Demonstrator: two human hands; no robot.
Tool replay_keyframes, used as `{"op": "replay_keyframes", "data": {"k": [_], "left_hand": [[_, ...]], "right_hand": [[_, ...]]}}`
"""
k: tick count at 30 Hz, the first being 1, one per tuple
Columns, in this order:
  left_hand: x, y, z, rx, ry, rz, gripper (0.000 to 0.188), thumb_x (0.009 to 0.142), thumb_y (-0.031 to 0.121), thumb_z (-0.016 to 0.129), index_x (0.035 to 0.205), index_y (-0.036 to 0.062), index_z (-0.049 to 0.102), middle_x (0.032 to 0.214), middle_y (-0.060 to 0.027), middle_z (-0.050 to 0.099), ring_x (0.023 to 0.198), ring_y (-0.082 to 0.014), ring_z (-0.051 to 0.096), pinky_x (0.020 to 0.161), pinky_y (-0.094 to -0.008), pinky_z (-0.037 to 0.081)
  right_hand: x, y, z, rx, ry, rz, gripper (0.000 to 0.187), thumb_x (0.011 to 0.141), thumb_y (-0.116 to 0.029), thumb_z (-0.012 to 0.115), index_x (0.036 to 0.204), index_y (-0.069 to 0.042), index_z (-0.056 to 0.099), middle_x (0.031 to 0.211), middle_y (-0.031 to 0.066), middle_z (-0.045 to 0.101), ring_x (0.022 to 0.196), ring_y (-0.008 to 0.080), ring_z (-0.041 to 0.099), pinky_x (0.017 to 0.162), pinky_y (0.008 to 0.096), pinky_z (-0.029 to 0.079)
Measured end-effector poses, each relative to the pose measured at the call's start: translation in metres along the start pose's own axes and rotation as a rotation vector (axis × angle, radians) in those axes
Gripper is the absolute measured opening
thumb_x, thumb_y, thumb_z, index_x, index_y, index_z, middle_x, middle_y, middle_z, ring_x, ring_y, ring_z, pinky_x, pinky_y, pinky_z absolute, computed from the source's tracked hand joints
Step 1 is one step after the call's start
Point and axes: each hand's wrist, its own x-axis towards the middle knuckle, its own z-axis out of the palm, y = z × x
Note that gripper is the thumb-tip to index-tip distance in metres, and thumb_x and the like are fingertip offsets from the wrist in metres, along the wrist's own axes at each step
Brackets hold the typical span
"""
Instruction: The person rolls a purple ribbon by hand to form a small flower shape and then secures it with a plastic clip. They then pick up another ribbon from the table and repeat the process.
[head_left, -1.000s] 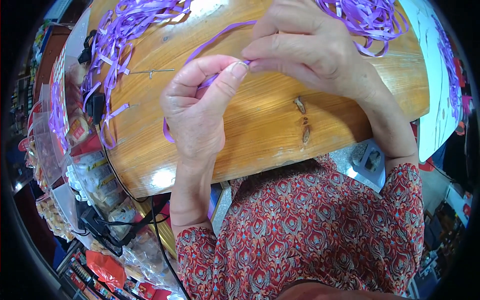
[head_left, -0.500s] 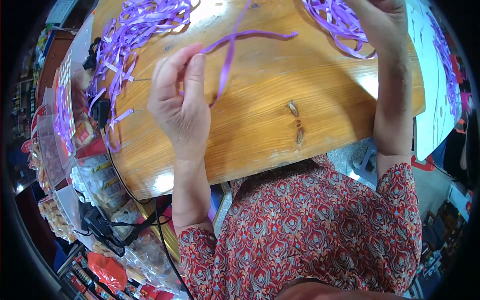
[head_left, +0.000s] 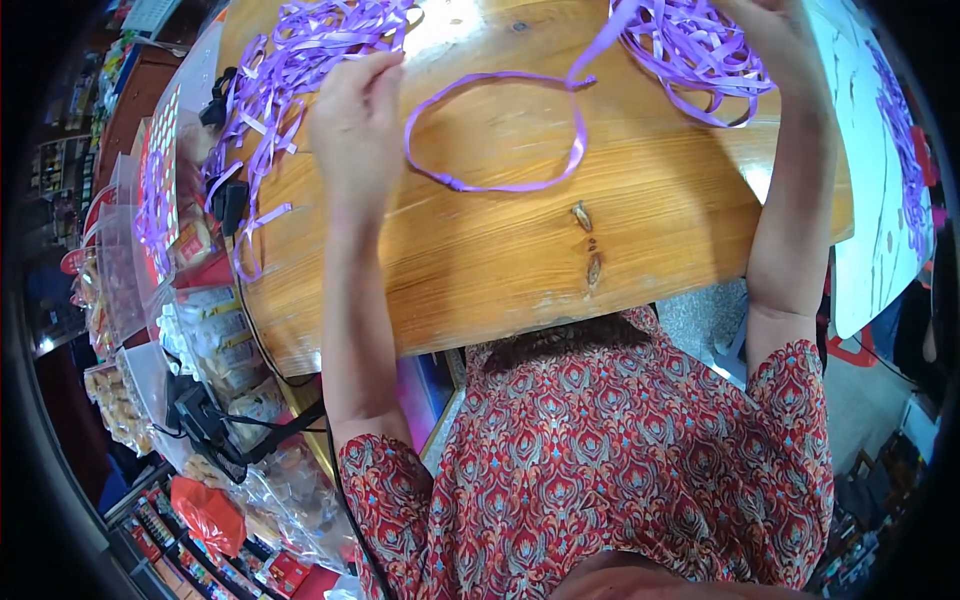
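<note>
On the wooden table lies a thin purple ribbon bent into a loop, with a small knot at its lower left and another at its upper right. My left hand, smeared by motion, is between this loop and the left heap of purple ribbon. Its thumb and index finger point at the heap's edge; no ribbon shows clearly between them. At the upper edge, my right hand is beside the right heap of ribbon. Its fingers are cut off by the picture's edge. A ribbon strand runs from the loop up towards that heap.
Black cables and an adapter hang at the table's left edge. Beyond stand clear bins with bagged goods. A white marbled tabletop with more purple ribbon adjoins on the right. A red bag is at lower left.
My left hand has let go of the ribbon it pinched and moved up towards the left heap. The ribbon that hung from it now lies as a loop on the table.
</note>
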Motion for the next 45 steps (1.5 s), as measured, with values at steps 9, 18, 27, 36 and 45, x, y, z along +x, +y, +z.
{"op": "replay_keyframes", "data": {"k": [9, 18, 27, 36, 45], "left_hand": [[-0.048, 0.008, -0.044, 0.014, -0.115, -0.016, 0.015, 0.075, -0.001, 0.063, 0.09, 0.0004, 0.065, 0.09, -0.0118, 0.062, 0.082, -0.0243, 0.059, 0.072, -0.0314, 0.047], [-0.06, 0.012, -0.028, 0.116, -0.23, 0.247, 0.022, 0.068, 0.002, 0.067, 0.09, 0.0032, 0.064, 0.1, -0.0091, 0.061, 0.095, -0.029, 0.054, 0.08, -0.0395, 0.042], [-0.065, 0.049, -0.037, -0.731, -0.251, -0.469, 0.011, 0.087, 0.005, 0.057, 0.096, 0.0007, 0.061, 0.079, -0.003, 0.059, 0.073, -0.0097, 0.054, 0.067, -0.0222, 0.044], [-0.072, 0.063, -0.06, -1.106, -0.311, -0.349, 0.009, 0.084, 0.0, 0.059, 0.092, -0.0027, 0.061, 0.086, -0.0047, 0.058, 0.078, -0.0116, 0.054, 0.068, -0.0226, 0.043], [-0.061, 0.079, -0.1, -0.217, -0.294, 0.099, 0.006, 0.074, -0.002, 0.064, 0.077, -0.0001, 0.059, 0.071, -0.0079, 0.058, 0.065, -0.0155, 0.054, 0.066, -0.0249, 0.041]], "right_hand": [[0.0, -0.007, 0.06, -0.228, -0.167, -0.398, 0.016, 0.08, -0.005, 0.065, 0.095, 0.0, 0.064, 0.084, 0.0076, 0.063, 0.076, 0.0145, 0.059, 0.069, 0.0236, 0.046], [-0.024, 0.001, 0.133, -0.199, -0.392, -0.591, 0.019, 0.078, -0.017, 0.066, 0.094, -0.007, 0.065, 0.09, 0.0086, 0.061, 0.088, 0.0259, 0.059, 0.073, 0.0352, 0.046], [-0.046, -0.014, 0.151, -0.234, -0.082, -0.791, 0.033, 0.073, -0.023, 0.068, 0.102, -0.007, 0.062, 0.081, 0.0041, 0.058, 0.077, 0.0225, 0.057, 0.068, 0.0351, 0.045], [-0.055, -0.047, 0.133, -0.184, 0.008, -1.075, 0.026, 0.069, -0.014, 0.061, 0.093, -0.003, 0.061, 0.076, 0.0036, 0.054, 0.072, 0.0195, 0.054, 0.063, 0.032, 0.043], [-0.057, -0.043, 0.044, -0.452, -0.017, -1.054, 0.019, 0.066, -0.01, 0.064, 0.084, -0.004, 0.062, 0.077, 0.0054, 0.056, 0.072, 0.0216, 0.054, 0.064, 0.0328, 0.041]]}}
